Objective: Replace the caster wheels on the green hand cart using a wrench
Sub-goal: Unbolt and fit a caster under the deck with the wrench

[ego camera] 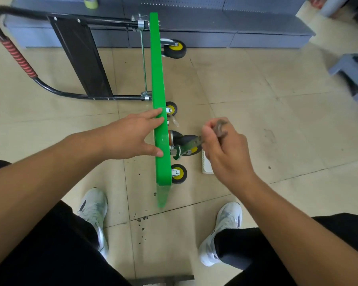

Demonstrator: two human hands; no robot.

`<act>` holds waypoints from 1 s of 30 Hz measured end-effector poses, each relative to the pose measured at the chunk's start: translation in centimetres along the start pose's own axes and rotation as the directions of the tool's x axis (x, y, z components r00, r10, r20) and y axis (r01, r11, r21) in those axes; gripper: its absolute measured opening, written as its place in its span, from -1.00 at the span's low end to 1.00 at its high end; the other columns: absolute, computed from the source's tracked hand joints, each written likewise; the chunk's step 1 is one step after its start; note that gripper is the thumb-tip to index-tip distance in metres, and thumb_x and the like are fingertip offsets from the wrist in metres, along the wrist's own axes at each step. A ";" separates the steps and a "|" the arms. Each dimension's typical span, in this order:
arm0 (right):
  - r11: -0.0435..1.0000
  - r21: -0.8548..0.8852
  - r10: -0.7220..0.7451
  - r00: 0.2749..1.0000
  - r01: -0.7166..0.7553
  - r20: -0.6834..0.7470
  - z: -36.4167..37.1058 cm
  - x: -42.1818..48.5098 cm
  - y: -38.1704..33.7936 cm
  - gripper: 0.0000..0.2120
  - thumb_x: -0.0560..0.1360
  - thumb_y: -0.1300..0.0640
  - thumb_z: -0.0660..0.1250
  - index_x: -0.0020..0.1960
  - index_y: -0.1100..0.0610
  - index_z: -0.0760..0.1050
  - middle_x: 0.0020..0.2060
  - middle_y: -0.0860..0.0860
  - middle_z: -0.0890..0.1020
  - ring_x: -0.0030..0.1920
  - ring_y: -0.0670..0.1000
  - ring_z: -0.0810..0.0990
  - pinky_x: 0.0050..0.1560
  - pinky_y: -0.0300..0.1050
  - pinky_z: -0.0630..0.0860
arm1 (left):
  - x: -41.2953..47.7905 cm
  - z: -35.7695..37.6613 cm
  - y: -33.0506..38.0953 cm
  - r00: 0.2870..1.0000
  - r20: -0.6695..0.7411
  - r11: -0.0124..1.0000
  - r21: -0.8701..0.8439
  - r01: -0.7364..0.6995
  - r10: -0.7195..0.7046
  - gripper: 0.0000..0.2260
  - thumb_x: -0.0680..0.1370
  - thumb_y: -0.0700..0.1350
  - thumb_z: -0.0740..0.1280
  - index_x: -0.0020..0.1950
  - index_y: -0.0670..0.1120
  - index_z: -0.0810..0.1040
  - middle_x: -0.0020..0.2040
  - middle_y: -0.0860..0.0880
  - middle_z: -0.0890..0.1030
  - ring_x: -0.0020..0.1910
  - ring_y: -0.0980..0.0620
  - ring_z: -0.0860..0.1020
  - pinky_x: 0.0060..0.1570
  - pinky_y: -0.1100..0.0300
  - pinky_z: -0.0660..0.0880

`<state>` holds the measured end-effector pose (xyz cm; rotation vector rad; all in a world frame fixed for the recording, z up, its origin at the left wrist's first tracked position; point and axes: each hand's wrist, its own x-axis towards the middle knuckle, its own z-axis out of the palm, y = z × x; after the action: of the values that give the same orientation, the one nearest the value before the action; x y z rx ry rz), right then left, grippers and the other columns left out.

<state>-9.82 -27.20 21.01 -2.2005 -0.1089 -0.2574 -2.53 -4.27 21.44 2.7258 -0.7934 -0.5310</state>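
From the head view, the green hand cart (158, 79) stands tipped on its side on the tiled floor (256, 100), its deck edge-up and its black handle (17, 56) lying out to the left of the deck. On the right of the deck, four caster wheels stick out sideways: a far one (175, 48), a small one (171, 108) midway along, a dark one (184, 139) below it, and a yellow-hubbed one (179, 173) at the near end. The left hand (130, 137) rests on the deck's top edge, its grip spread, fingers straight. The right hand (223, 147), right of the deck, has its grip curled round a wrench (186, 148), whose open head sits at the dark caster's mount against the deck. A white perforated piece (206, 166) lies on the floor just under that hand.
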 end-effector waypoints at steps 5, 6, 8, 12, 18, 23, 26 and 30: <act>0.997 -0.039 0.069 0.995 -0.066 0.067 0.5 4.8 -0.3 -0.71 0.70 -0.07 0.18 -0.08 0.08 0.49 -0.41 -0.05 0.55 -0.33 0.05 0.55 -0.15 0.15 0.57 | 0.0 -0.1 0.0 1.000 0.001 1.000 0.007 -0.001 0.001 -0.12 0.47 0.24 0.41 0.63 -0.06 0.08 0.65 0.03 -0.06 0.60 0.00 0.06 0.51 0.18 0.06; 0.997 -0.029 0.071 0.995 -0.069 0.075 0.7 5.6 -0.5 -0.68 0.70 -0.07 0.18 -0.07 0.13 0.51 -0.43 -0.06 0.54 -0.34 0.06 0.55 -0.13 0.19 0.58 | 0.0 -0.1 0.0 1.000 0.000 1.000 0.010 -0.006 0.006 -0.12 0.47 0.24 0.41 0.63 -0.07 0.09 0.65 0.02 -0.05 0.60 0.00 0.06 0.51 0.19 0.05; 0.996 -0.023 0.085 0.992 -0.083 0.094 1.0 7.0 -0.9 -0.62 0.70 -0.07 0.18 -0.08 0.21 0.52 -0.49 -0.06 0.53 -0.39 0.06 0.53 -0.13 0.22 0.59 | 0.0 -0.1 0.0 1.000 -0.003 1.000 0.010 -0.014 0.014 -0.12 0.47 0.24 0.41 0.63 -0.08 0.09 0.65 0.00 -0.05 0.60 0.01 0.05 0.51 0.20 0.05; 0.992 -0.063 0.114 0.981 -0.105 0.159 1.5 9.3 -1.5 -0.53 0.70 -0.08 0.20 -0.13 0.28 0.56 -0.51 -0.05 0.52 -0.40 0.08 0.52 -0.12 0.24 0.59 | 0.0 -0.1 -0.1 1.000 0.003 1.000 0.009 -0.017 0.017 -0.12 0.47 0.24 0.40 0.63 -0.07 0.07 0.65 0.01 -0.06 0.60 0.00 0.05 0.52 0.19 0.05; 0.974 -0.111 0.220 0.939 -0.197 0.263 2.7 11.7 -1.0 -0.51 0.70 -0.11 0.20 -0.12 0.29 0.57 -0.54 -0.06 0.49 -0.52 -0.01 0.44 -0.35 -0.03 0.46 | 0.0 -0.1 -0.2 1.000 0.007 1.000 0.003 -0.017 0.017 -0.12 0.48 0.25 0.39 0.63 -0.07 0.07 0.65 0.03 -0.07 0.60 0.00 0.07 0.51 0.20 0.07; 0.939 -0.060 0.335 0.865 -0.338 0.375 3.7 13.1 -0.5 -0.59 0.71 -0.11 0.18 -0.13 0.17 0.50 -0.62 -0.10 0.37 -0.62 -0.06 0.28 -0.52 -0.24 0.22 | -0.2 -0.4 0.1 1.000 0.019 1.000 -0.004 -0.009 0.009 -0.13 0.49 0.24 0.39 0.64 -0.05 0.04 0.65 0.04 -0.10 0.60 0.01 0.05 0.50 0.21 0.06; 0.924 -0.030 0.357 0.834 -0.381 0.420 3.8 13.5 -0.7 -0.61 0.72 -0.09 0.17 -0.11 0.18 0.47 -0.60 -0.08 0.33 -0.60 -0.05 0.23 -0.52 -0.28 0.15 | -0.2 -0.4 0.1 1.000 0.017 1.000 -0.002 -0.012 0.012 -0.14 0.49 0.24 0.39 0.64 -0.05 0.05 0.65 0.04 -0.09 0.60 0.02 0.05 0.49 0.22 0.05; 0.921 -0.021 0.356 0.822 -0.388 0.444 4.1 13.7 -1.0 -0.62 0.73 -0.07 0.15 -0.09 0.18 0.47 -0.57 -0.06 0.33 -0.59 -0.06 0.22 -0.54 -0.30 0.15 | 0.0 -0.4 0.0 1.000 0.022 1.000 0.004 -0.012 0.011 -0.13 0.49 0.25 0.38 0.64 -0.05 0.05 0.65 0.04 -0.09 0.60 0.01 0.06 0.50 0.19 0.08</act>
<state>3.95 -23.55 22.48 -2.1188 0.0668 0.4659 -2.38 -4.22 21.82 2.7218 -0.8159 -0.5587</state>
